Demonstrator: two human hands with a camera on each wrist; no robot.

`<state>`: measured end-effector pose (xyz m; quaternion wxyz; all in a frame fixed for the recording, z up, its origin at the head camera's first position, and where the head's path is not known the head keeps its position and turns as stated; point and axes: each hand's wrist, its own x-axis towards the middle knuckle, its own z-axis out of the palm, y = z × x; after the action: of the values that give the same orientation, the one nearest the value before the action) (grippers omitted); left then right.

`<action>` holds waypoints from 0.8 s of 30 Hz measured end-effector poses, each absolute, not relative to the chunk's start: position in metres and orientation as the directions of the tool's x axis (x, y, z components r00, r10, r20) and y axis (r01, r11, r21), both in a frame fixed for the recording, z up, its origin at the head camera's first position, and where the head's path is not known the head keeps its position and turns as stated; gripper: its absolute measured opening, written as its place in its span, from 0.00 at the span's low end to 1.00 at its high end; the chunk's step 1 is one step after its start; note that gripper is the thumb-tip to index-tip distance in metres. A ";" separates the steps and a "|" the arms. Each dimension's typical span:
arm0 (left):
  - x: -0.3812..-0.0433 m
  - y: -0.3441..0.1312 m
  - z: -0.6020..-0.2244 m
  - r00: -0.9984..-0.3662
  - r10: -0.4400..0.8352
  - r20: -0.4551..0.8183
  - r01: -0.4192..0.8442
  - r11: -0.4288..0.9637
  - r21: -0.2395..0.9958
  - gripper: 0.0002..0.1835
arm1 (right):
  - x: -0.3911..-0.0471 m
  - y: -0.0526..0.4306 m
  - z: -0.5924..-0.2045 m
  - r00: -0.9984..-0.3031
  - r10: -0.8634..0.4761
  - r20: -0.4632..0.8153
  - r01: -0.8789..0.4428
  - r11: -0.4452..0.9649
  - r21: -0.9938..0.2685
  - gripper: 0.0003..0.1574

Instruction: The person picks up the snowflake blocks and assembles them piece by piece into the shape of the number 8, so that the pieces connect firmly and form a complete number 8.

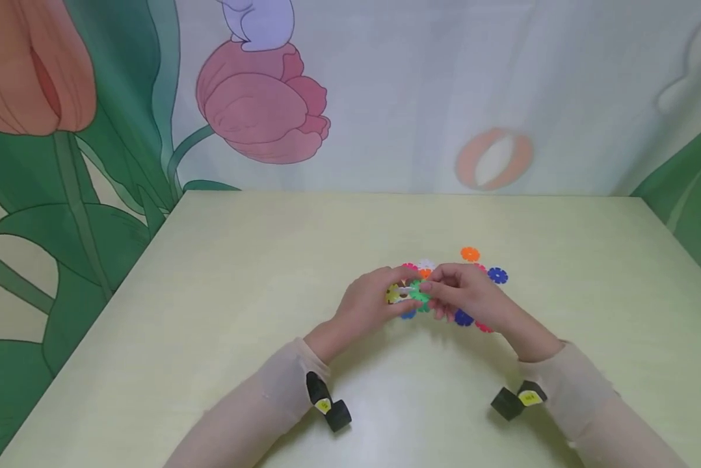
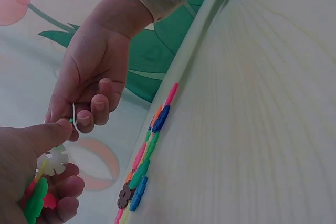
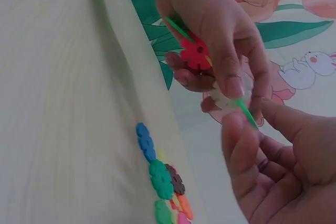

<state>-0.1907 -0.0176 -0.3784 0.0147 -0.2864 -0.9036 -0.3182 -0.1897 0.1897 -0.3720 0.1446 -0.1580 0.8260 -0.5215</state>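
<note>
My left hand holds a small chain of notched plastic snowflake discs over the table. In the right wrist view, a red disc and a white disc show among its fingers; a yellow disc shows in the head view. Facing it, my right hand pinches a green snowflake disc by its edge, up against the white one. The left thumb tip is right at this green disc too. Fingers partly hide where the two discs meet.
Loose snowflake discs lie on the table beneath and behind the hands, among them an orange disc, a dark blue disc and a brown disc. A printed curtain hangs behind the table's far edge.
</note>
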 end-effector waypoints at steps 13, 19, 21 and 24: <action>-0.196 -0.020 -0.380 -0.866 0.445 0.228 0.479 0.606 0.635 0.22 | -0.205 0.211 -0.361 -0.961 -0.277 -0.019 -0.202 0.744 -0.637 0.10; -0.196 -0.020 -0.381 -0.870 0.445 0.213 0.471 0.618 0.629 0.22 | -0.213 0.214 -0.371 -0.955 -0.285 -0.076 -0.213 0.844 -0.492 0.11; -0.196 -0.019 -0.381 -0.873 0.443 0.206 0.464 0.620 0.632 0.23 | -0.215 0.213 -0.374 -0.951 -0.290 -0.105 -0.217 0.871 -0.441 0.15; -0.195 -0.019 -0.382 -0.870 0.449 0.205 0.466 0.611 0.640 0.23 | -0.215 0.211 -0.378 -0.950 -0.284 -0.132 -0.213 0.895 -0.391 0.20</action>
<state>-0.1949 -0.0185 -0.3816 0.0117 -0.2548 -0.8973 -0.3602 -0.2154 0.2114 -0.3781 0.0929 -0.1281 0.9691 -0.1894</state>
